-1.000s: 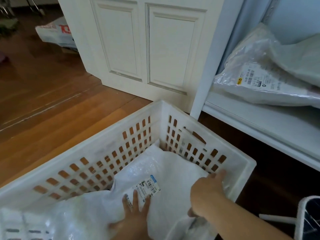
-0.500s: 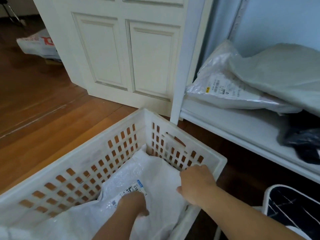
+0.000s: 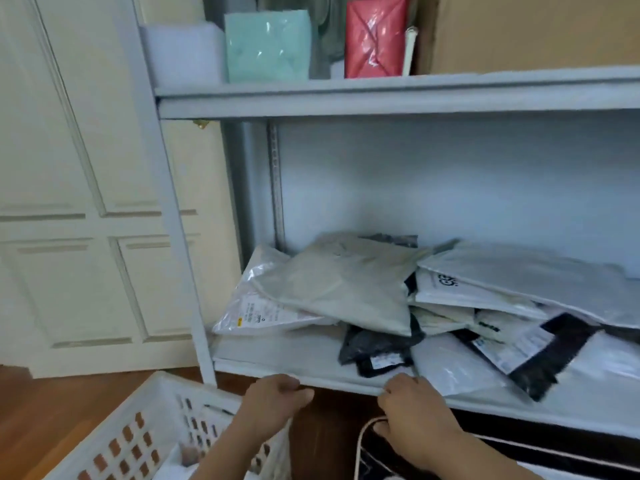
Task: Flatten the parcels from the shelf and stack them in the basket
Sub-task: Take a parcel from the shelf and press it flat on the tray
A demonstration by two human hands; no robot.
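Note:
A heap of plastic mailer parcels lies on the lower shelf [image 3: 304,370]. A pale grey parcel [image 3: 339,289] lies on top at the left, over a clear labelled parcel [image 3: 249,306]. A black parcel [image 3: 377,351] and a white parcel [image 3: 450,372] sit at the shelf's front edge. My left hand [image 3: 273,400] and my right hand [image 3: 412,410] hover just below that edge, fingers loosely curled, holding nothing. The white slotted basket [image 3: 149,393] stands at the lower left, under my left forearm, with a white parcel partly visible inside.
The upper shelf [image 3: 381,98] carries a teal packet [image 3: 266,46], a red packet [image 3: 375,36] and a cardboard box [image 3: 526,29]. White panelled doors [image 3: 86,202] fill the left. A dark bin with a white rim [image 3: 363,441] stands below my right hand on the wooden floor.
Both hands have left the parcel in the basket and risen to the lower shelf's front edge. My view has swung up and right onto the shelves.

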